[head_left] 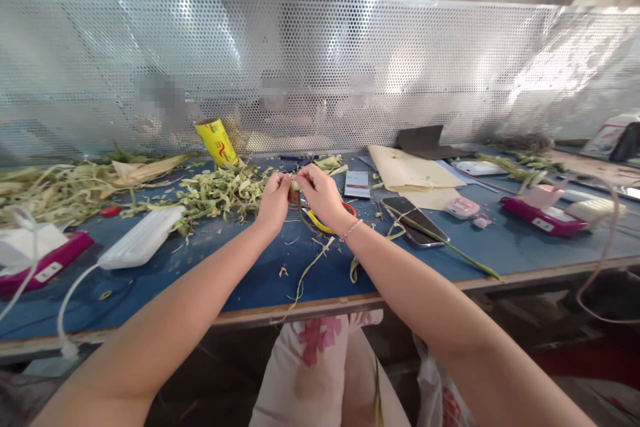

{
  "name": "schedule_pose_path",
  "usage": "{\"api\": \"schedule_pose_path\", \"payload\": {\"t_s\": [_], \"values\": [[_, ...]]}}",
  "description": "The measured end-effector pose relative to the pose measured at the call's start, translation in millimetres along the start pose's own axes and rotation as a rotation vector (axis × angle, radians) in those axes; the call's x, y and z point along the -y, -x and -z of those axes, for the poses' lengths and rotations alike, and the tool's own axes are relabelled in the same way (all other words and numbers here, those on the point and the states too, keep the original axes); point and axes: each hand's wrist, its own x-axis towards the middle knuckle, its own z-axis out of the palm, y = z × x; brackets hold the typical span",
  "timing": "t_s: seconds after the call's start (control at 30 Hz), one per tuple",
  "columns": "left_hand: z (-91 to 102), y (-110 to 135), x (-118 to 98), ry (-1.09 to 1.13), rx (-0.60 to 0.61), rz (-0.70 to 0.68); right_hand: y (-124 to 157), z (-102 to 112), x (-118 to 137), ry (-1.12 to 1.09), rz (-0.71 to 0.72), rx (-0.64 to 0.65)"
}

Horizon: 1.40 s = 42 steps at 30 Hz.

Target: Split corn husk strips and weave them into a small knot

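My left hand [275,201] and my right hand [321,194] meet above the blue table [260,280], fingers pinched together on a small pale green plant piece [295,183] held between them. A thin stem [302,212] hangs down from it toward the tabletop. Yellow-handled scissors [323,223] lie just under my right wrist. A heap of green leaf trimmings [220,192] lies to the left of my left hand.
A yellow roll [217,142] leans by the perforated metal screen [320,67]. A phone [413,221], brown envelope [410,173], small card [357,183], pink boxes [543,217] and white power bank [141,237] with cable lie around. More stalks [60,187] are at far left.
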Motion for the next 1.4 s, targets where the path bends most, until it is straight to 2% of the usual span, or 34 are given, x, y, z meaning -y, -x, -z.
{"api": "schedule_pose_path", "payload": {"t_s": [0.1, 0.23, 0.37, 0.7, 0.9, 1.03, 1.13, 1.3, 1.4], "values": [[1.0, 0.8, 0.7, -0.016, 0.009, 0.023, -0.1, -0.3, -1.1, 0.002, -0.006, 0.043], [3.0, 1.4, -0.9, -0.107, -0.049, 0.051, -0.4, -2.6, -3.5, 0.015, -0.004, 0.077], [5.5, -2.2, -1.4, -0.202, -0.115, -0.003, -0.4, -6.6, -5.4, -0.031, -0.032, 0.068], [9.3, -3.0, -12.3, -0.326, -0.124, -0.175, -5.9, -9.4, -11.4, -0.369, -0.215, -0.024], [5.8, -1.7, -12.1, -0.320, -0.168, -0.266, -7.1, -10.8, -11.8, -0.421, -0.268, -0.093], [3.7, -2.3, -11.9, -0.319, -0.199, -0.243, -6.9, -13.4, -12.1, -0.457, -0.284, -0.135], [6.2, -3.6, -10.5, -0.316, -0.208, -0.206, -5.9, -12.9, -9.1, -0.490, -0.266, -0.092], [15.3, -6.4, -9.8, -0.314, -0.132, -0.225, -3.8, -7.7, -2.8, -0.483, -0.302, 0.093], [17.7, -6.6, -12.2, -0.290, -0.111, -0.213, -3.9, -5.8, -2.6, -0.456, -0.311, 0.161]]}}
